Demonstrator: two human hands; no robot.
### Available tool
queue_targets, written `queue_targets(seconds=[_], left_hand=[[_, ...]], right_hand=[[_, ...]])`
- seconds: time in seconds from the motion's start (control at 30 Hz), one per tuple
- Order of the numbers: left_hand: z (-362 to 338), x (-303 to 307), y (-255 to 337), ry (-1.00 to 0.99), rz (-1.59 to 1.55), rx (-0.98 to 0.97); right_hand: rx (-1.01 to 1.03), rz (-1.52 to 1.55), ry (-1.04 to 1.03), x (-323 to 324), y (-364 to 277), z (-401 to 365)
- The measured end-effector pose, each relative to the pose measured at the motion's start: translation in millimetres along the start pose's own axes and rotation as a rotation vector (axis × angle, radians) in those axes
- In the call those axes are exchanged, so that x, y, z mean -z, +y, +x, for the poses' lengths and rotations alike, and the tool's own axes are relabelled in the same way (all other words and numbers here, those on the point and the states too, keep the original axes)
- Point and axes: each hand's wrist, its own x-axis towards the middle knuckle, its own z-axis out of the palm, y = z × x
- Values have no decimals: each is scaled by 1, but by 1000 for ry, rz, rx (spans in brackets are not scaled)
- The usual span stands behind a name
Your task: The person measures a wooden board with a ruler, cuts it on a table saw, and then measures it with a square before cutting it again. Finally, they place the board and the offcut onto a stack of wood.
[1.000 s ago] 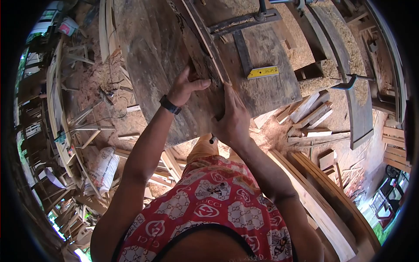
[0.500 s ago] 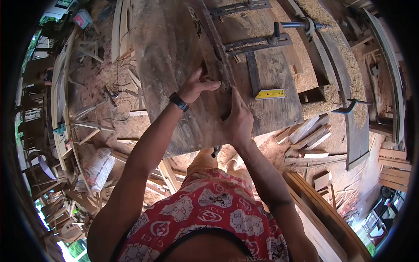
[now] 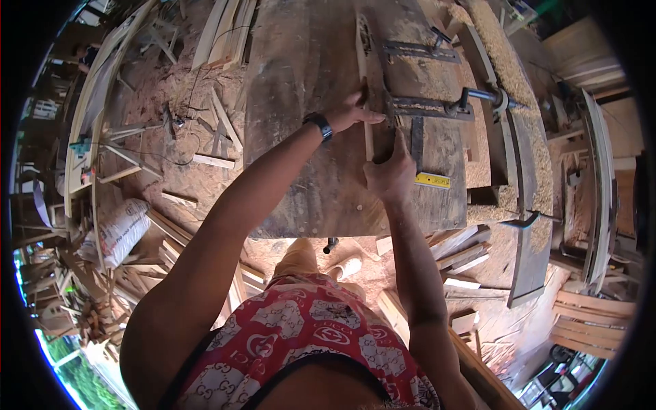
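Both hands are on a long dark wooden board (image 3: pixel 380 75) with a pale, rough left edge, lying lengthwise on the worn wooden worktop (image 3: pixel 301 198). My left hand (image 3: pixel 352 114), with a black watch on its wrist, grips the board's left side. Around the board's near end, my right hand (image 3: pixel 391 172) is closed, its index finger stretched along the right side. Just right of the board are two metal clamps, one farther away (image 3: pixel 420 50) and one nearer (image 3: pixel 430 108). A square with a dark blade and a yellow stock (image 3: pixel 432 180) lies beside my right hand.
Sawdust covers planks (image 3: pixel 509 164) at the right, where a blue-handled clamp (image 3: pixel 523 222) is fixed. Cut wood pieces (image 3: pixel 461 249) lie below the worktop's right corner. A white sack (image 3: pixel 121 232) and stacked timber stand at the left. A black-handled tool (image 3: pixel 331 244) shows below the front edge.
The camera view has shifted, so the worktop appears farther right and turned. The board's pale left edge now shows more. Both hands still hold the board.
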Motion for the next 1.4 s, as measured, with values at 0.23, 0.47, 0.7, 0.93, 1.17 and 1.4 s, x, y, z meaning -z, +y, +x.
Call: queue_targets(seconds=[0.23, 0.47, 0.7, 0.93, 1.17, 1.4], left_hand=[[43, 30, -12, 67, 237, -142], [52, 39, -9, 51, 313, -123], [62, 40, -2, 98, 380, -80], [79, 56, -6, 111, 469, -77], [20, 100, 8, 204, 553, -117], [-60, 238, -90, 1048, 1203, 163]], right_hand=[[18, -149, 39, -17, -3, 28], [-160, -459, -80, -34, 0, 48], [-368, -703, -57, -40, -44, 51], [-378, -706, -59, -49, -37, 67], [-329, -734, -33, -58, -35, 86], [-326, -738, -55, -65, -38, 104]])
